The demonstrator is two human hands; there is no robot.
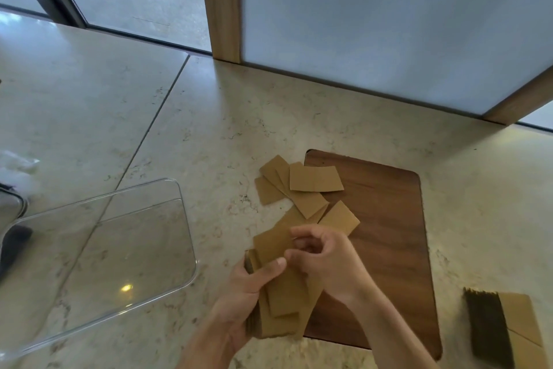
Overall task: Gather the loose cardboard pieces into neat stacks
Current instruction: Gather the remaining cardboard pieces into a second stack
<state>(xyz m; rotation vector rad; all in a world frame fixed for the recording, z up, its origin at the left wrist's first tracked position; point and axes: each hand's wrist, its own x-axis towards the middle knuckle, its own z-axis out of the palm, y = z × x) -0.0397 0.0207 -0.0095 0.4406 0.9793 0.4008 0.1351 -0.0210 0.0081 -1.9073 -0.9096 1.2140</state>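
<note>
My left hand grips a thick bundle of tan cardboard pieces, thumb pressed on its top. My right hand is curled over the bundle's upper end, fingertips pinching a loose piece that lies askew on top. Beyond the hands, several loose cardboard pieces lie scattered and overlapping, partly on the dark wooden board and partly on the stone counter. A finished stack of cardboard lies at the lower right, its dark edge facing me.
A clear plastic tray sits on the counter to the left. A frosted panel with a wooden frame stands at the back. Something white and a dark object show at the far left edge.
</note>
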